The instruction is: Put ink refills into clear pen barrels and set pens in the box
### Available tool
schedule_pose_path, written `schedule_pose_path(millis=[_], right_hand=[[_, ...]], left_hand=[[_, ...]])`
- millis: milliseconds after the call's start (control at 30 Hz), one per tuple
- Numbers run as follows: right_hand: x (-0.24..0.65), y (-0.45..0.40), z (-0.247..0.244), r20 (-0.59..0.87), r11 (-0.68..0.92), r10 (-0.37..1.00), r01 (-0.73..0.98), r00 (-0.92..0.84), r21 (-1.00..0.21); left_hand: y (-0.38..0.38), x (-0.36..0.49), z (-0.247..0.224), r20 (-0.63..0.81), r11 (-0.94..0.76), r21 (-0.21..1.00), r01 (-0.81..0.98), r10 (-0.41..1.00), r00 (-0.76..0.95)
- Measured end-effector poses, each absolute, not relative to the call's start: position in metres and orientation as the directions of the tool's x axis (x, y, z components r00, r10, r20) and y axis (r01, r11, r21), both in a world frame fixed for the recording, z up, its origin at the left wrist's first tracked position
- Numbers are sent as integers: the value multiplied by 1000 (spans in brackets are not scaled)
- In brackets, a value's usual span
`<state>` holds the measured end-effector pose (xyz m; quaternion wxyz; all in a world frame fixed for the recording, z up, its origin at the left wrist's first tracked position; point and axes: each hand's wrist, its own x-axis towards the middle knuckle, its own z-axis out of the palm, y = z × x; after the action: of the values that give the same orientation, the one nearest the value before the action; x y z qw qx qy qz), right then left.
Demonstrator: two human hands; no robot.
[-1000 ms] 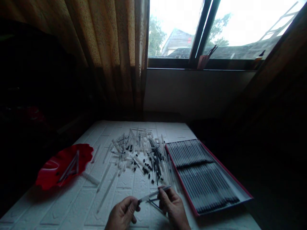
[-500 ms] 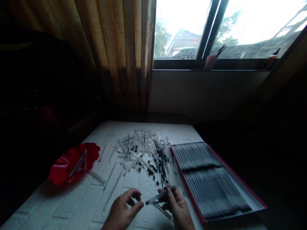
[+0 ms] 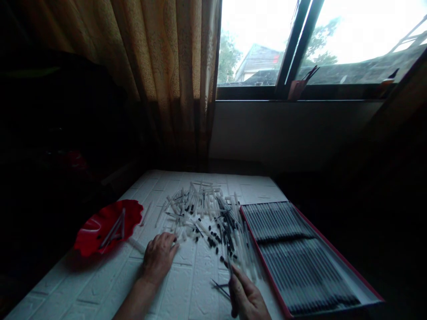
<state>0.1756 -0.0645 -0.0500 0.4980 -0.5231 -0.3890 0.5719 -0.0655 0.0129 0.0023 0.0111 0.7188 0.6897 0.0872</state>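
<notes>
My left hand (image 3: 159, 255) lies low over the white table at the left edge of a pile of pen parts. Its fingers are curled, thumb and index tips close together; whatever is between them is hidden. White pen caps (image 3: 182, 233) lie just beyond the fingertips. In my right hand (image 3: 247, 295) a pen (image 3: 230, 278) is gripped, pointing away from me. Beneath that hand thin dark refills (image 3: 220, 286) rest on the table. The pile (image 3: 205, 200) mixes clear barrels, dark refills and small black plugs (image 3: 211, 242).
To the right a red-edged box (image 3: 267, 269) holds two rows of pens. A red wavy-rimmed dish (image 3: 86, 231) with a few pen parts stands at the left. Behind the table are a curtain (image 3: 167, 66) and a window sill (image 3: 253, 94).
My left hand has moved left and forward from beside the pen to the pile's edge. The right hand has turned the pen from slanting sideways to pointing forward. The view has shifted slightly.
</notes>
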Motion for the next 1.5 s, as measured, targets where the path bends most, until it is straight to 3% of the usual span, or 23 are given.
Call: schedule_pose_path(millis=[100,200,333,667,900,1033,1167,1300,1400,1500], right_hand=[[170,-68,-49,-245,-250,967,-93,-67,-964],[163,-71,-48,-235,-237,961,5,-143,-972],[161,-71,-44,-115,-82,972,163,-205,-983],[168,-71,-27,70,168,966,399,-248,-901],[178,-69,-14,38,271,924,580,-380,-768],[181,-69,3,-21,279,916,672,-402,-686],[187,-68,12,-54,320,886,691,-461,-648],[197,-71,0,-46,396,852,700,-521,-594],[198,-75,-17,1,419,862,710,-507,-566],[197,-78,-31,43,409,883,720,-468,-560]], left_hand=[[-4,-65,4,79,-90,408,908,995,63],[-21,-60,1,-4,-66,714,697,995,98],[-34,-50,-3,-42,-25,892,452,989,138],[-41,-42,12,-32,-102,831,547,972,231],[-44,-45,10,15,-201,772,603,954,298],[-48,-41,12,-34,-218,764,608,926,375],[-56,-34,9,-138,-97,835,542,916,377],[-62,-24,-4,-275,145,924,354,895,352],[-66,-14,-10,-369,307,923,233,879,303],[-67,-6,-11,-433,375,894,246,865,254]])
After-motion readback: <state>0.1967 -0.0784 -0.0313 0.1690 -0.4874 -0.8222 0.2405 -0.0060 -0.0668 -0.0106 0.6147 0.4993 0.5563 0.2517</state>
